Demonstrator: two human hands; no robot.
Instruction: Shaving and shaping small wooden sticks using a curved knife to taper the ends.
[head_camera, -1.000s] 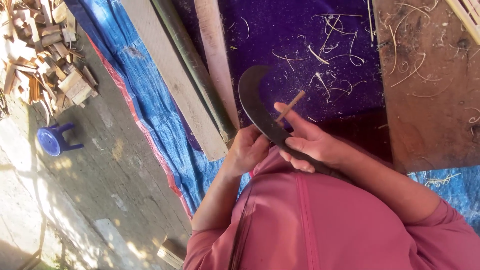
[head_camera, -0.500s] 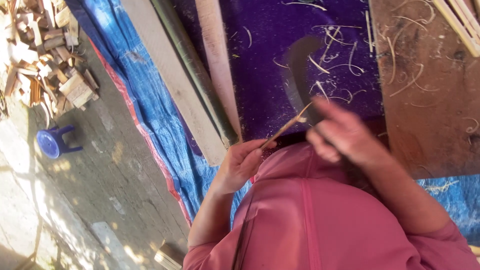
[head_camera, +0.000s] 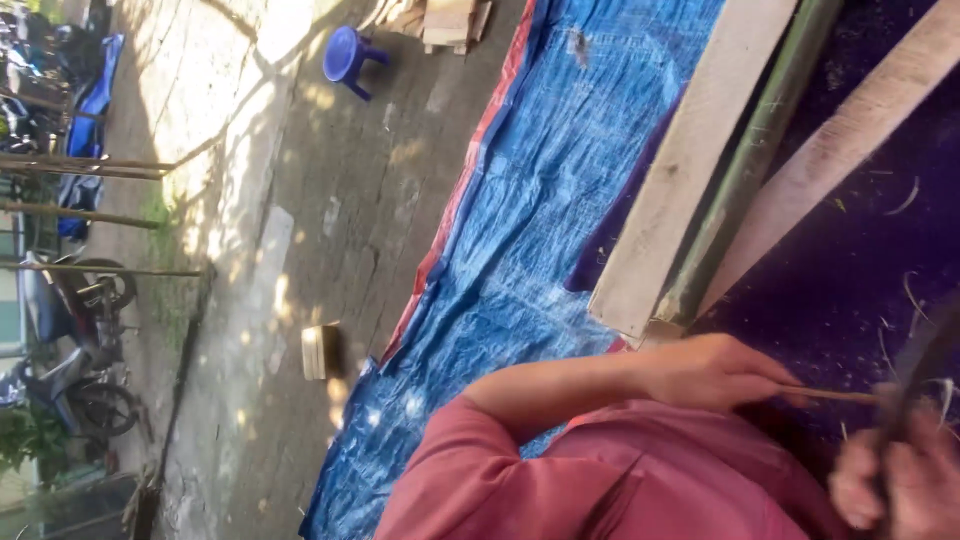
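Whittling is the step in hand, I judge: my left hand (head_camera: 705, 372) pinches a thin wooden stick (head_camera: 835, 396) at lower right of the frame, fingers closed on it. My right hand (head_camera: 895, 475), blurred at the bottom right corner, grips the dark curved blade (head_camera: 925, 370). Shavings (head_camera: 905, 300) lie on the purple mat (head_camera: 860, 250). Next stroke calls for a steady stick, fingers clear.

Bright daylight, dappled sun patches scattered over the concrete ground (head_camera: 300, 250) at left. The blue tarp (head_camera: 530, 230) glows evenly, the purple sheet (head_camera: 850, 280) sits in deep shade. The right hand (head_camera: 895, 475) smears with motion blur at the lower right corner; the left hand (head_camera: 715, 372) looks softly lit and sharper.
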